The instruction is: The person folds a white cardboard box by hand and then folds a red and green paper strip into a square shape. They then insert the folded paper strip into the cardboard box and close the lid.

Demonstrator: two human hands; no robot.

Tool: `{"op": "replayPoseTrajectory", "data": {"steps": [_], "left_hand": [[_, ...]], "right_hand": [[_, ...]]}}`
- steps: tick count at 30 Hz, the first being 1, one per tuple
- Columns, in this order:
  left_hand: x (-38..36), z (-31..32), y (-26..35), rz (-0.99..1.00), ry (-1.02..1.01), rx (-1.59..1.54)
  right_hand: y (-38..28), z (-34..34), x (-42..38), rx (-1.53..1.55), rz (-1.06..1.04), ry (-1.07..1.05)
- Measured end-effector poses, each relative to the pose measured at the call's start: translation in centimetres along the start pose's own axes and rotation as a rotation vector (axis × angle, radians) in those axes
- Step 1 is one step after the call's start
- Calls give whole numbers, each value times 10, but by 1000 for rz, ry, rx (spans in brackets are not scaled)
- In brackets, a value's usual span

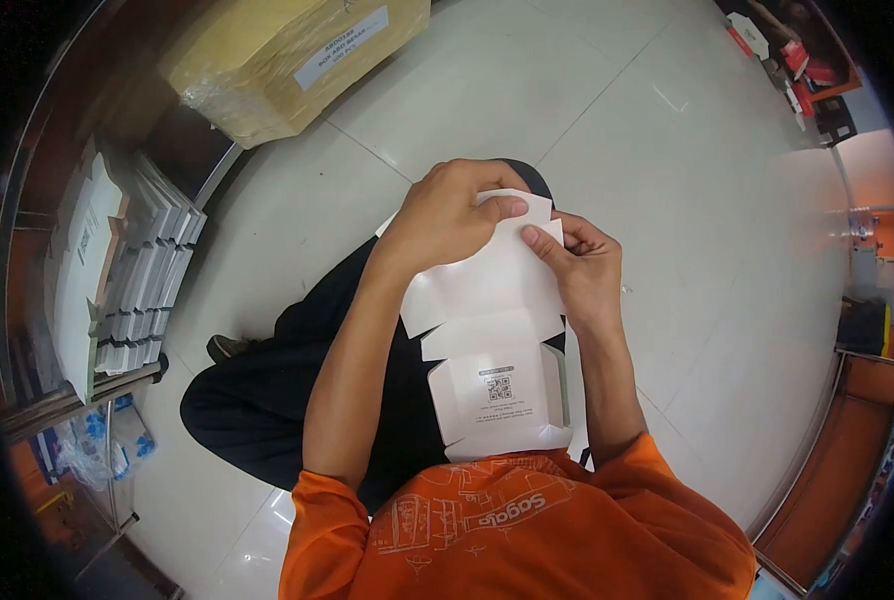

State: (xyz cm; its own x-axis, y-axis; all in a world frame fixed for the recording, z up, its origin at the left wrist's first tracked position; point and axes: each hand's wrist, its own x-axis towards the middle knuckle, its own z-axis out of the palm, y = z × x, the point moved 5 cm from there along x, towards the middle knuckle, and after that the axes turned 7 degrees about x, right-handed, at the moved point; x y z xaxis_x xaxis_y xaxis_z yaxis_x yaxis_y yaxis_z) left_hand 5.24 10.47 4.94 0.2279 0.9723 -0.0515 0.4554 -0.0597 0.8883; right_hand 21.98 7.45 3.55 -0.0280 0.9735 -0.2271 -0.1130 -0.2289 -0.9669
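An unfolded white cardboard box [487,300] lies across my lap, with flaps and slits along its sides. Its near panel carries a printed QR code [498,388] and small text. At the far end, my left hand [452,215] grips the edge flap, thumb on top and fingers bent behind it. My right hand [582,262] pinches the corner of the same end from the right, its thumb pressed on the white face. The fingertips under the cardboard are hidden.
A stack of flat folded cardboard boxes [147,270] stands on the left by a shelf. A large wrapped carton [297,60] with a label sits at the upper left on the tiled floor [697,200]. A plastic bag [102,440] lies lower left; an orange-brown shelf [837,470] stands right.
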Motion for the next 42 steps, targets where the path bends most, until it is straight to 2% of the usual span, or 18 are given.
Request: {"op": "replayPoseTrajectory", "data": {"steps": [4, 8, 10, 11, 13, 15, 20, 23, 27, 29, 33, 37, 40, 42], "left_hand": [[-3, -7, 1, -79, -67, -162], [-1, -6, -6, -69, -182, -289], [-1, -7, -6, 1, -131, -250], [-1, -6, -6, -2, -131, -249], [0, -8, -6, -46, -34, -106], [-1, -8, -3, -107, -17, -91], [-2, -10, -1, -228, 24, -45], [1, -9, -5, -235, 41, -39], [7, -6, -14, -239, 19, -53], [8, -8, -16, -225, 3, -57], [4, -13, -6, -249, -39, -172], [3, -8, -11, -220, -75, -149], [2, -6, -12, -231, -24, -106], [-1, -5, -11, -222, -27, -133]], "right_hand": [[6, -4, 4, 72, 141, -129], [3, -1, 7, 124, 127, -190], [2, -1, 8, -147, -176, -192], [6, 0, 8, -145, -173, -193], [-13, 8, -2, -614, -727, -80], [-14, 10, -4, -627, -669, -73], [-29, 24, -11, -941, -891, -25], [-21, 29, -14, -957, -958, -9], [-7, 39, -26, -1038, -929, -38], [-2, 46, -31, -1203, -780, -92], [2, 50, -31, -1336, -738, -135], [7, 52, -29, -1371, -766, -142], [4, 49, -25, -1335, -775, -161], [-9, 43, -19, -1271, -798, -88]]}}
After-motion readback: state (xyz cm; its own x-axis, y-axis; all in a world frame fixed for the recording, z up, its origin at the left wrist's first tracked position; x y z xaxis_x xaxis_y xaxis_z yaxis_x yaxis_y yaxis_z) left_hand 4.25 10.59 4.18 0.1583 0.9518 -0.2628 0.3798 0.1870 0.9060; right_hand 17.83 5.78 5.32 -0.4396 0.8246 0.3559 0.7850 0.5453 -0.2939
